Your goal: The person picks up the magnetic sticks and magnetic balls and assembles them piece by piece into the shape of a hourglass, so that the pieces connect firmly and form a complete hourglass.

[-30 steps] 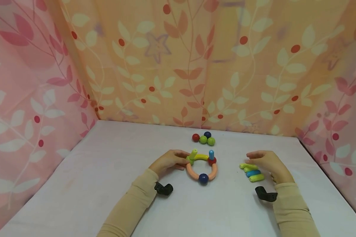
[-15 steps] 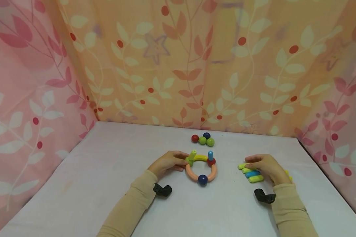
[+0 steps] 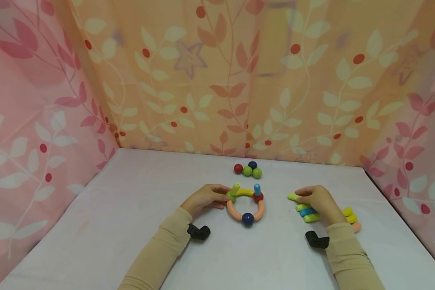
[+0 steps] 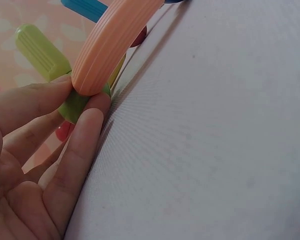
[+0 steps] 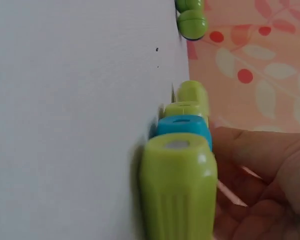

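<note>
A ring of curved magnetic sticks and balls lies at the middle of the table, with two orange curved sticks (image 3: 235, 212), a yellow curved stick (image 3: 245, 192), a navy ball (image 3: 248, 219) and a red ball (image 3: 258, 197). A blue stick (image 3: 257, 188) stands on the red ball. My left hand (image 3: 206, 197) pinches the green ball (image 4: 73, 106) at the ring's left, under an upright green stick (image 4: 40, 50). Over at the right, my right hand (image 3: 320, 200) holds a light green stick (image 3: 293, 196) by one end; in its wrist view the fingertips are partly hidden behind nearer sticks.
Below the right hand lie more green sticks (image 3: 311, 218) and a blue stick (image 3: 307, 212). Yellow curved pieces (image 3: 351, 218) and an orange piece (image 3: 357, 227) show beyond that wrist. Several loose balls (image 3: 247, 171) sit behind the ring. Patterned curtains (image 3: 188, 100) enclose the table.
My right hand has closed its fingers on the farthest green stick and shifted it slightly left and away from the row. The left hand stays at the green ball.
</note>
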Motion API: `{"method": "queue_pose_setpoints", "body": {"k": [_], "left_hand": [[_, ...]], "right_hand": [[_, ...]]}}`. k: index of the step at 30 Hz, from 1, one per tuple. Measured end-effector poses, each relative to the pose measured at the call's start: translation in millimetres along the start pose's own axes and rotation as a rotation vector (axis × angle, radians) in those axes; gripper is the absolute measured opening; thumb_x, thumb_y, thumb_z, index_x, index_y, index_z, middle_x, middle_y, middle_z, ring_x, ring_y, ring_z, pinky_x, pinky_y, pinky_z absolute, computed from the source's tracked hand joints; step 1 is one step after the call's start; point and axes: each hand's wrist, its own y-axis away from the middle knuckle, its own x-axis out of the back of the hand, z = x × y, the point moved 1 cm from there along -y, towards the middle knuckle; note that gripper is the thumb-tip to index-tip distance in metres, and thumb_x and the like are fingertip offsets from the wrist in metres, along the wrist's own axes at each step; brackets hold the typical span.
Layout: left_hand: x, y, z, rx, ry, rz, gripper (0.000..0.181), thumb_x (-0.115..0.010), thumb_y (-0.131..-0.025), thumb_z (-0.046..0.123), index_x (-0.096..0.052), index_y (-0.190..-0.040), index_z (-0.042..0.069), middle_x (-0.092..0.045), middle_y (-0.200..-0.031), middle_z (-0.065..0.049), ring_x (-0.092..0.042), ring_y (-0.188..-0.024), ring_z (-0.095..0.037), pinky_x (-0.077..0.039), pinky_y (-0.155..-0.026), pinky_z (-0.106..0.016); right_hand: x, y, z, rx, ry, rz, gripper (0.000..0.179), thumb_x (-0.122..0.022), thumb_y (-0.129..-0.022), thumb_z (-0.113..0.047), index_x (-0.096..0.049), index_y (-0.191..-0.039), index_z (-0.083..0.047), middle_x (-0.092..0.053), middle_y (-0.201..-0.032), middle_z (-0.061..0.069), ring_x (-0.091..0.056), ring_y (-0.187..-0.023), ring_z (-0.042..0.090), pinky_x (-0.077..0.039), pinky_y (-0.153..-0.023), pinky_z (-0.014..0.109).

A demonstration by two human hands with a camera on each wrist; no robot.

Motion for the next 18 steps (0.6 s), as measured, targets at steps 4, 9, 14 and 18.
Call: {"method": "queue_pose_setpoints", "body": {"k": [4,9,14,18], "left_hand": [[-0.6,-0.7,1.0,0.006,-0.011,0.008,0.040,-0.071,-0.091,0.013,-0.065,-0.131,0.011,-0.069,-0.120,-0.008,-0.066,-0.093,-0.013,-0.059,-0.076,-0.024],[-0.8,-1.8,1.5,0.012,-0.017,0.013,0.040,-0.071,-0.091,0.012,-0.065,-0.131,0.011,-0.069,-0.120,-0.008,-0.067,-0.093,-0.013,-0.059,-0.077,-0.024],[-0.6,-0.4,2.7,0.014,-0.019,0.016,0.040,-0.071,-0.091,0.013,-0.065,-0.131,0.011,-0.069,-0.119,-0.008,-0.066,-0.091,-0.012,-0.059,-0.076,-0.023],[-0.4,0.7,2.8,0.011,-0.016,0.014,0.040,-0.071,-0.091,0.012,-0.065,-0.131,0.010,-0.070,-0.118,-0.008,-0.067,-0.090,-0.012,-0.059,-0.075,-0.023]], "right_hand": [[2,3.1,-11,0.091,0.046,0.053,0.047,-0.067,-0.095,-0.023,-0.058,-0.135,-0.001,-0.057,-0.134,0.028,-0.057,-0.111,0.035,-0.052,-0.088,0.041],[-5,10.7,-33,0.186,0.048,0.039,0.046,-0.070,-0.093,-0.024,-0.062,-0.131,0.000,-0.063,-0.126,0.026,-0.060,-0.109,0.034,-0.054,-0.086,0.037],[-18,20.1,-53,0.226,0.025,-0.032,0.041,-0.074,-0.090,-0.023,-0.066,-0.125,-0.003,-0.068,-0.122,0.018,-0.061,-0.109,0.029,-0.055,-0.090,0.041],[-29,28.1,-66,0.261,-0.026,-0.079,0.041,-0.076,-0.088,-0.024,-0.065,-0.122,-0.004,-0.068,-0.120,0.015,-0.063,-0.111,0.028,-0.055,-0.093,0.045]]}}
